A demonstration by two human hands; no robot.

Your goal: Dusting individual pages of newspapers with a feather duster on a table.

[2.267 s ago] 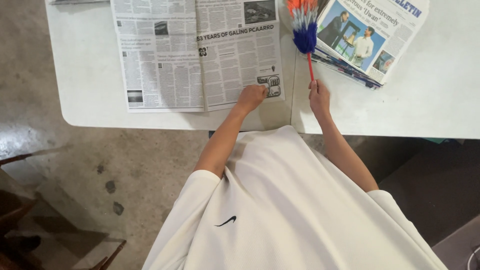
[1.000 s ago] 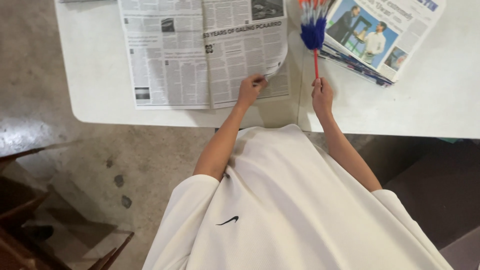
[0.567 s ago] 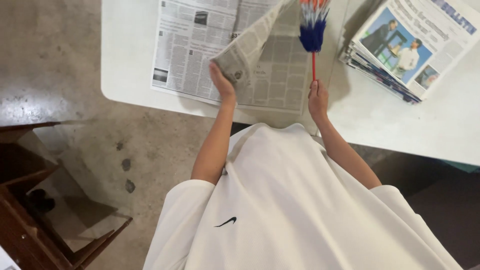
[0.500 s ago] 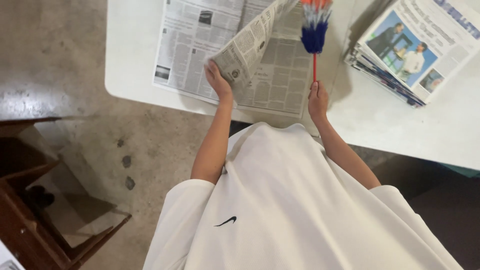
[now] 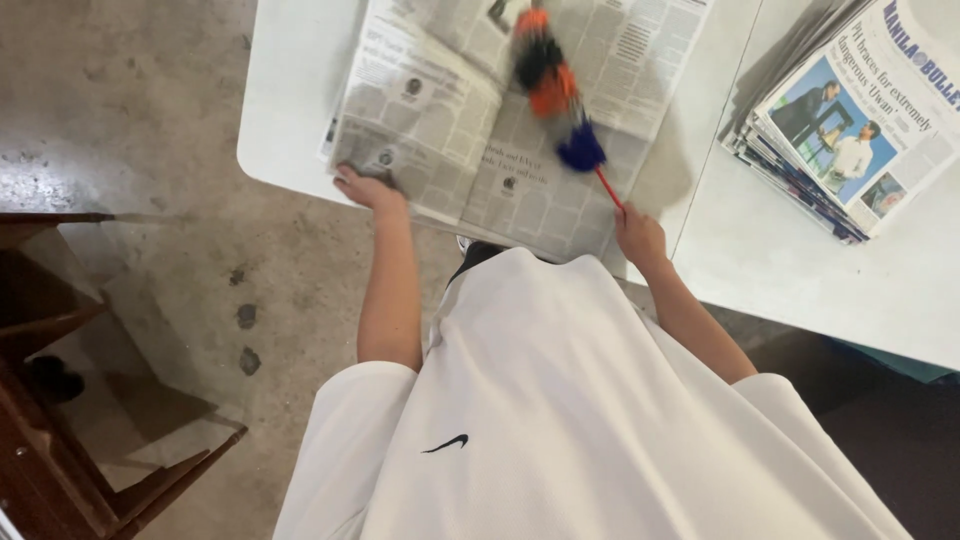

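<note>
1. Two hands at work over a white counter (image 5: 290, 120), seen from above past a white shirt (image 5: 560, 400).
2. Left hand (image 5: 365, 188): fingers pressed down on the near left corner of an open newspaper (image 5: 470, 130), pinning the sheet flat at the counter's edge rather than clutching it.
3. Right hand (image 5: 640, 238): clenched around the thin red handle of a feather duster (image 5: 560, 95), whose blue, orange and dark head lies blurred across the middle of the spread pages.
4. Open newspaper: spread on the left part of the counter, one page bowed up along the centre fold, near edge hanging slightly over the rim.
5. Handling, as a judgement: very light, soft and floppy paper, easy to tear or crease and quick to slide on the smooth top; best held with a flat palm or fingertips at a corner or along the fold, never by a pinch in mid-page.
6. Duster, likewise judged: light, stiff in the handle and yielding in the feathers; firm hold low on the handle, well clear of the head.
7. Stack of folded newspapers (image 5: 850, 130) to the right, well apart from the open one, colour front page uppermost, corners fanned.
8. Bare concrete floor (image 5: 130, 100) to the left, with dark wooden furniture (image 5: 70, 400) at the lower left corner.
</note>
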